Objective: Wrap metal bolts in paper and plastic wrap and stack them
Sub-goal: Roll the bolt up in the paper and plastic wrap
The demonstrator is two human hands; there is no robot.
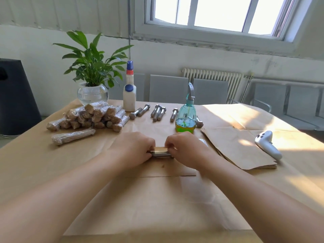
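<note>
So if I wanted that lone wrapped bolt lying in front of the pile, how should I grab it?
Probably pinch the wrapped bolt around its middle, from above. It lies flat, apart from the pile, with both long sides free.

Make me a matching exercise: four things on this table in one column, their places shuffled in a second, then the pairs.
Things:
1. pile of wrapped bolts
2. spray bottle
3. white controller
4. bolt

Places:
A. between the two hands
B. far left, in front of the plant
C. right side, beside the paper sheets
D. centre, behind the hands

Pairs: 1-B, 2-D, 3-C, 4-A
</note>
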